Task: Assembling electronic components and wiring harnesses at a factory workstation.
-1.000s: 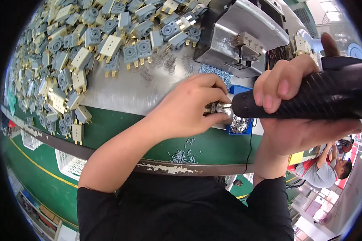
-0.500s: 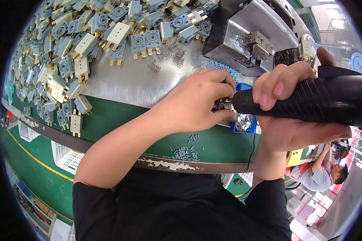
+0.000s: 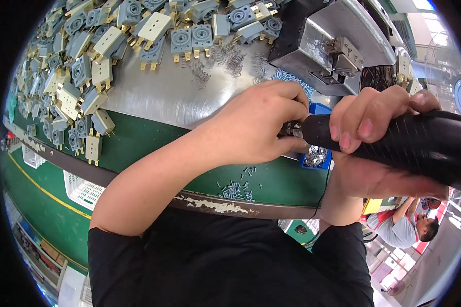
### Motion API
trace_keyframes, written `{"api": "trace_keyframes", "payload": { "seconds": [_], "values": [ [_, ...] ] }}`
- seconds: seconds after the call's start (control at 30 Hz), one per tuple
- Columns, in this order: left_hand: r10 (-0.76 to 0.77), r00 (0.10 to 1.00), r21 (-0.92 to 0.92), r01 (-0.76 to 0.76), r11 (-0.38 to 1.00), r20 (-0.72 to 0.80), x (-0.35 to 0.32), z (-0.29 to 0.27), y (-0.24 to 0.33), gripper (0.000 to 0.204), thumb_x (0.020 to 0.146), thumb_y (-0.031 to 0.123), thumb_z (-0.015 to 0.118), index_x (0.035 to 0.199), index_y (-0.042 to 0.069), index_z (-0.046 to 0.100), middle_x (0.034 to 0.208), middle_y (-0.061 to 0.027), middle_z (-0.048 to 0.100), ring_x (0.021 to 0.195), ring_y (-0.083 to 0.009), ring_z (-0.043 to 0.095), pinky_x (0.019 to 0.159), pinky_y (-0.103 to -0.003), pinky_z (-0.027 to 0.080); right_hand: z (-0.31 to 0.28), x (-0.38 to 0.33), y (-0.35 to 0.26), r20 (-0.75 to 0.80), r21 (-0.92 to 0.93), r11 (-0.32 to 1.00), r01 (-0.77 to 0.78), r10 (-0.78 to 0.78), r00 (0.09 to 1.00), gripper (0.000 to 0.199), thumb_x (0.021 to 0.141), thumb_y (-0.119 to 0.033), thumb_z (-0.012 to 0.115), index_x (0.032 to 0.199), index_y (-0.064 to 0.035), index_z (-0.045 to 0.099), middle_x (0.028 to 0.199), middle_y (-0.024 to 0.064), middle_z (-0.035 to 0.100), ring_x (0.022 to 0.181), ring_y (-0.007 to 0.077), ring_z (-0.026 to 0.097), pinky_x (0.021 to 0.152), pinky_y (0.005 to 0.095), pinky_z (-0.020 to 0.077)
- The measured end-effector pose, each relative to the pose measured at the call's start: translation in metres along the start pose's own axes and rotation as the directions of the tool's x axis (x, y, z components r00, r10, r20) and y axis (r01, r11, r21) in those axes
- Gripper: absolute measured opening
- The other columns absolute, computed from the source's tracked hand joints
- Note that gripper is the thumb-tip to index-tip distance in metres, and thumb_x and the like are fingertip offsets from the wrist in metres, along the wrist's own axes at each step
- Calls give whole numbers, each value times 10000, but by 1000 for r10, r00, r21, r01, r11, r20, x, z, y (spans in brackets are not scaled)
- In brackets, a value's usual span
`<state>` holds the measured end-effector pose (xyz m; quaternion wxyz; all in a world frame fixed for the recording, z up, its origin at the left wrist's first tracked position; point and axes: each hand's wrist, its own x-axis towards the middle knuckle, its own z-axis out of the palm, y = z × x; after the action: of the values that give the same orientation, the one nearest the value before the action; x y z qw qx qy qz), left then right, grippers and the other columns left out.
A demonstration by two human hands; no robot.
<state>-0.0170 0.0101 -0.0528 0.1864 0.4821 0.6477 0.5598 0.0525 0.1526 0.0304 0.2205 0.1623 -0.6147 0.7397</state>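
My right hand (image 3: pixel 366 120) is wrapped round a thick black cylindrical power screwdriver (image 3: pixel 420 140), held nearly level with its front end pointing left. My left hand (image 3: pixel 266 120) is closed in a pinch on a small shiny metal part (image 3: pixel 293 130), right at the screwdriver's nose. Fingers and tool cover most of that part, so its exact kind cannot be made out. Just beneath and behind the nose is a blue bin (image 3: pixel 320 109) with small metal pieces (image 3: pixel 316 156) in it.
Grey and cream socket-like units with brass prongs (image 3: pixel 181 42) are heaped at the far left. Springs (image 3: pixel 233 61) and bluish screws (image 3: pixel 292 81) lie on the metal sheet (image 3: pixel 153 92). Loose screws (image 3: pixel 235 191) lie near the table edge. A metal fixture (image 3: pixel 338 48) stands far right; a co-worker (image 3: pixel 404 225) sits beyond.
The screwdriver's rear end has dipped and my right fingers have shifted along it. Both hands stay together at the small metal part. The whole view has moved slightly.
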Motion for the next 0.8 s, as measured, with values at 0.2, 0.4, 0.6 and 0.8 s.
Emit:
{"api": "trace_keyframes", "payload": {
  "seconds": [0.2, 0.4, 0.6, 0.8],
  "values": [
    [-5, 1000, -16, 5, 1000, 19, 2, -2, 1, 275, 731, 180, 839, 929, 29, 724, 1026, -97, 653, 1009, -326, 638, 888, -423, 519, -5, 1, 7, 152, 27, 994, 102, -105, 983, 1007, 795, -870, 527, 1377, -56, 409, 819, 59, 526, 598, 159, 536, 536, 321, 470],
    [46, 999, -12, -46, 999, 15, 2, -2, -3, 280, 729, 178, 841, 932, 27, 722, 992, -96, 650, 1001, -323, 637, 867, -409, 523, 11, -5, -11, 63, -94, 996, -7, 13, 998, 1099, 773, -878, 555, 1467, -53, 342, 808, 60, 534, 584, 163, 534, 532, 330, 468],
    [123, 992, 39, -122, 992, -27, 0, 2, 3, 327, 721, 141, 840, 1003, 28, 720, 1001, -117, 658, 989, -331, 637, 867, -413, 517, -17, 25, -37, 16, 23, 1000, -12, 11, 1000, 1178, 803, -867, 547, 1577, -45, 211, 843, 72, 549, 614, 180, 536, 568, 350, 455],
    [301, 950, 115, -292, 950, -78, -3, 6, 5, 425, 698, 103, 868, 1085, 25, 712, 983, -133, 677, 960, -338, 655, 863, -435, 531, -29, 25, -36, -315, -366, 909, -200, 81, 946, 1033, 885, -807, 494, 1522, -16, 301, 960, 107, 615, 838, 244, 611, 761, 416, 515]
  ]
}}
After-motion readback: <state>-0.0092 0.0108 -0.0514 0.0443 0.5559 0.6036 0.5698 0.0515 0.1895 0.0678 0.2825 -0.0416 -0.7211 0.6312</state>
